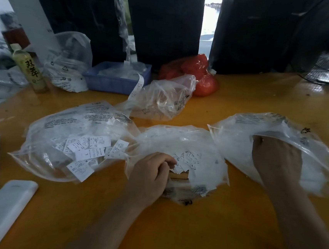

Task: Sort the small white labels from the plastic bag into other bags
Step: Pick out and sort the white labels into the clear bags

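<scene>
From the head view, your left hand [151, 171] sits at the mouth of the middle bag [207, 148], fingers curled and seemingly pinching a few of the small white labels [186, 160] heaped inside it. Your right hand [275, 157] is reaching into the right bag [249, 132]; its fingers are hidden by the film and blurred, so you cannot tell whether it grips anything. The left bag [59, 126] lies just beside the middle one on the yellow table [189, 237], already holding larger labels marked L. Expect the labels to be nearly weightless, thin and limp; they will probably cling to the plastic and to each other, so pinch a single one by its edge with thumb and forefinger, and fan the pile to separate them. The bags are soft and slippery and their mouths will likely collapse, so hold the rim open with one hand while the other drops a label in.
</scene>
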Available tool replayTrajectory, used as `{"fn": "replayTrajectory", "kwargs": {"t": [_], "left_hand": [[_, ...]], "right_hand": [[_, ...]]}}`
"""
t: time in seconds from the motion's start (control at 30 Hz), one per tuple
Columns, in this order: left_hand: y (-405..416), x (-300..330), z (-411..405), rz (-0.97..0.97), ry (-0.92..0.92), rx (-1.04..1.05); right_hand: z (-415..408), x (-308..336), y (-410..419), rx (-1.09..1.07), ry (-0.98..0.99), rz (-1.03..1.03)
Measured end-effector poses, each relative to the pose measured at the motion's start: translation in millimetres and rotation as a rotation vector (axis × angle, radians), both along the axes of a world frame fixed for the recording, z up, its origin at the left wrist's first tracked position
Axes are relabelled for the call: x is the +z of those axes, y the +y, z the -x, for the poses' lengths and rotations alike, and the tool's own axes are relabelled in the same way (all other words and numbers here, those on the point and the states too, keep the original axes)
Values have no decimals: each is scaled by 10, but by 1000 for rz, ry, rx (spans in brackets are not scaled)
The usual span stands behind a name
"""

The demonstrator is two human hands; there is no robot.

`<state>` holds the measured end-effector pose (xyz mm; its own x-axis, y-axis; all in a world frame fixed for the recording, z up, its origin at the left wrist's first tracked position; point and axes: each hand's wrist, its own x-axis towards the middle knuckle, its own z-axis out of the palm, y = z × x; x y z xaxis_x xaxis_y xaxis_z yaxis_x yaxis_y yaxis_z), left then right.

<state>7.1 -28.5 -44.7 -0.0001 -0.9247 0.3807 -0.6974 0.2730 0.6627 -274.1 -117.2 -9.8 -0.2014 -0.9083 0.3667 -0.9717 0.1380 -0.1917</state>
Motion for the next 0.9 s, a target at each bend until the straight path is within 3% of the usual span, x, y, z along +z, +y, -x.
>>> {"fn": "replayTrajectory", "kwargs": {"t": [0.17,0.37,0.47,0.53,0.63,0.73,0.9], "left_hand": [[-8,-16,-18,-1,15,5],[-24,-45,-17,-24,78,20],[-5,-24,-6,-64,176,11],[15,-5,14,-109,291,-20],[42,29,37,-179,459,-79],[53,48,48,-240,543,-123],[37,24,50,-164,473,-86]], "right_hand": [[-30,-18,-1,77,-168,150],[-184,83,71,227,-717,196],[-339,106,198,426,-1058,134],[-483,58,309,587,-1142,19],[-741,-33,438,695,-1085,-100],[-914,-115,510,728,-949,-76],[-968,-175,541,762,-741,-72]]}}
